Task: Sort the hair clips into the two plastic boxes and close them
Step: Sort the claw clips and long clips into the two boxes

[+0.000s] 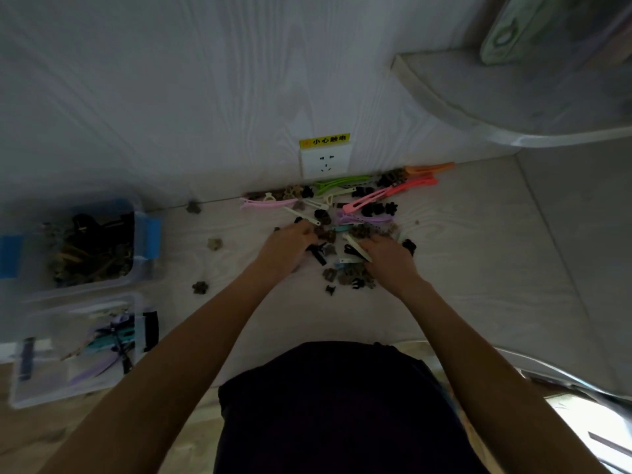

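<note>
Two open boxes on your left, far box (pixel 85 244) full of dark claw clips, near box (pixel 75 347) holding long clips, your left hand (pixel 284 249) pinching a black clip (pixel 316 252), pile of clips (pixel 345 206) mid-table, your right hand (pixel 390 258) gripping a cream clip (pixel 355 246)

The pale wood-grain table (pixel 461 268) bears scattered hair clips (pixel 359 206) and two plastic boxes (pixel 85 302).

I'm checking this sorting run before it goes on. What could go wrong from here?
1. Both hands, left and right, dig in the same pile; small claws might get swept off or mixed.
2. Stray claws lie apart from the pile and may be overlooked.
3. The far box looks heaped; its lid might not close.
</note>
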`<state>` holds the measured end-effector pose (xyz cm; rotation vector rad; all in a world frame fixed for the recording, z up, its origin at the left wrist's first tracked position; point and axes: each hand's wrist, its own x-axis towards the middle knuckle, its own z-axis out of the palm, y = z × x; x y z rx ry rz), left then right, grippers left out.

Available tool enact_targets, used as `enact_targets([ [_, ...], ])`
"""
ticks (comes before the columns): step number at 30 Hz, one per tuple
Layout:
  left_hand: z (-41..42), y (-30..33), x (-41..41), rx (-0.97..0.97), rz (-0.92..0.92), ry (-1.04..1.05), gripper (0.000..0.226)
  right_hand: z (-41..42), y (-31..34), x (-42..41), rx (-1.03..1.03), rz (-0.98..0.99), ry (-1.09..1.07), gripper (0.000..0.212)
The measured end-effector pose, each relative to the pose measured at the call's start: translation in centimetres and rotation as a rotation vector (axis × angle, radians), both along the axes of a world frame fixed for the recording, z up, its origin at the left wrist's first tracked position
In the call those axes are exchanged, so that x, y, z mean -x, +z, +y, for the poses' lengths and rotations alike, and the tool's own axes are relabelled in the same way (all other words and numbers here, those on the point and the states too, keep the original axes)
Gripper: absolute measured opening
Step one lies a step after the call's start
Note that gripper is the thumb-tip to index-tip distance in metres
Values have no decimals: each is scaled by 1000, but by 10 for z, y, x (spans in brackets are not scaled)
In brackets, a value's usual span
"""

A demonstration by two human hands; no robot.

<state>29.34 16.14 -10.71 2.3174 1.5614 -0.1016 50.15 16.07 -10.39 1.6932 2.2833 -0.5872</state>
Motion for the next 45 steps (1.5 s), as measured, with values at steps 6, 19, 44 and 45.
enact_targets([
  [6, -11, -1, 6, -45, -55, -8, 27, -3, 1, 2, -3, 63, 10, 40],
  [19, -6, 6, 15, -429, 1, -63, 16, -1, 31, 5, -137, 438, -405, 19],
  [44, -246, 35, 267, -88, -52, 606, 52, -101, 81, 343, 106, 487, 520, 18],
  [45, -250, 37, 268, -140, -96, 620, 48, -104, 76, 354, 49, 406, 581, 8],
])
